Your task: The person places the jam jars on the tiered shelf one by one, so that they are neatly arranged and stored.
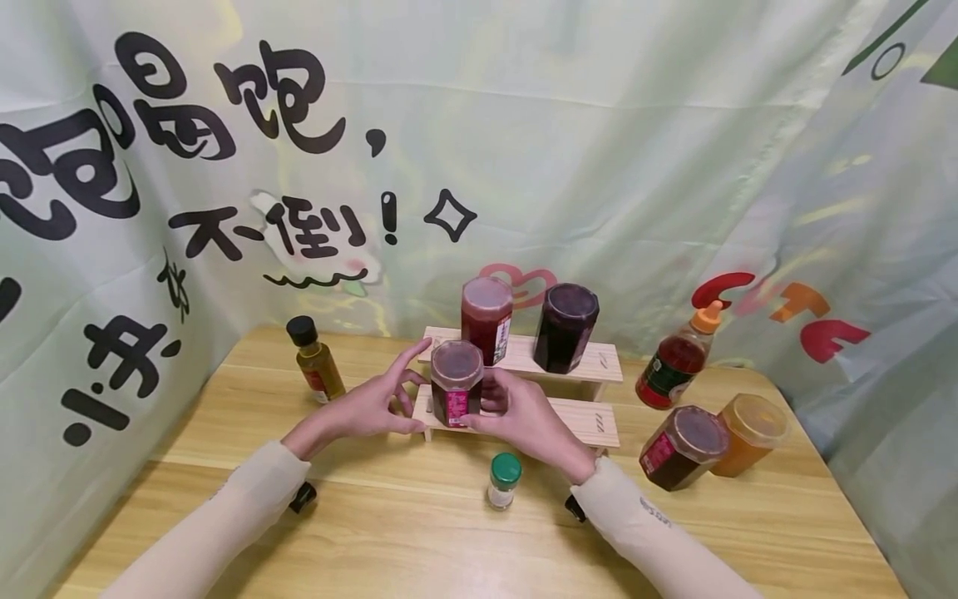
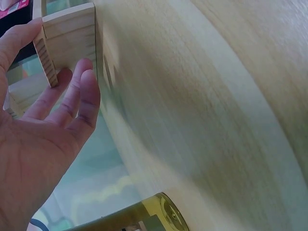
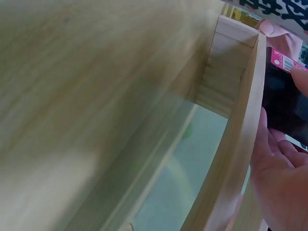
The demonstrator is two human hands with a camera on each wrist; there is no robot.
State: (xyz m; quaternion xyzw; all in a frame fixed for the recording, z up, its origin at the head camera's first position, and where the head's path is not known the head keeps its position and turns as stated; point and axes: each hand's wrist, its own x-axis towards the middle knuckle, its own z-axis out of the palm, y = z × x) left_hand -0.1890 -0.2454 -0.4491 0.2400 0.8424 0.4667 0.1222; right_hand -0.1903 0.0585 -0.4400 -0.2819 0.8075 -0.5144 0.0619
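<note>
My right hand (image 1: 527, 416) grips a dark jar (image 1: 456, 387) with a pink label at the left end of the lower shelf of a wooden rack (image 1: 591, 420). Its thumb lies across the jar's front, with the fingers round the right side. My left hand (image 1: 367, 403) is spread at the rack's left end. In the left wrist view, its thumb and a finger touch or nearly touch the shelf's end (image 2: 72, 36); firm contact is unclear. The right wrist view shows part of the jar (image 3: 284, 96) beside the shelf edge.
On the upper shelf stand a red jar (image 1: 486, 324) and a dark jar (image 1: 566, 329). An oil bottle (image 1: 318, 366) is left; a green-capped shaker (image 1: 504, 482) is in front. Rightward are a sauce bottle (image 1: 677, 366), another dark jar (image 1: 681, 453) and an amber jar (image 1: 748, 437).
</note>
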